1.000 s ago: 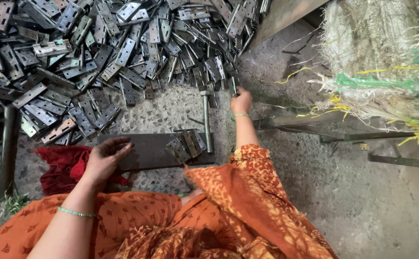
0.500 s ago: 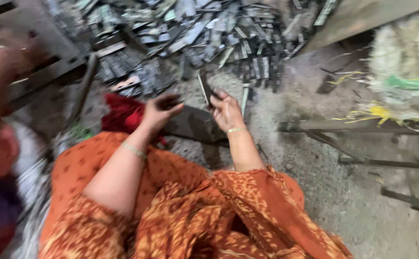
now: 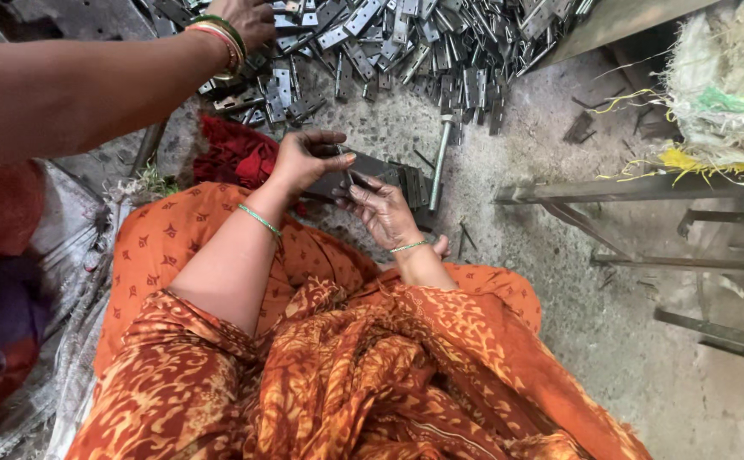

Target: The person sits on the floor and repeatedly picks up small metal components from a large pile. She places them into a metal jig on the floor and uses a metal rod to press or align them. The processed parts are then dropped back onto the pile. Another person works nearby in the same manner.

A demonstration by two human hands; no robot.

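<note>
I see the left hand and right hand pinching a small metal hinge together. Judged stiff, light, sharp-edged; grip its flat faces.

The right hand, stretched a second ago to the pile of metal hinges at the upper frame, has been drawn back beside the left hand over the dark metal block, while another person's bangled arm has entered at upper left.
</note>
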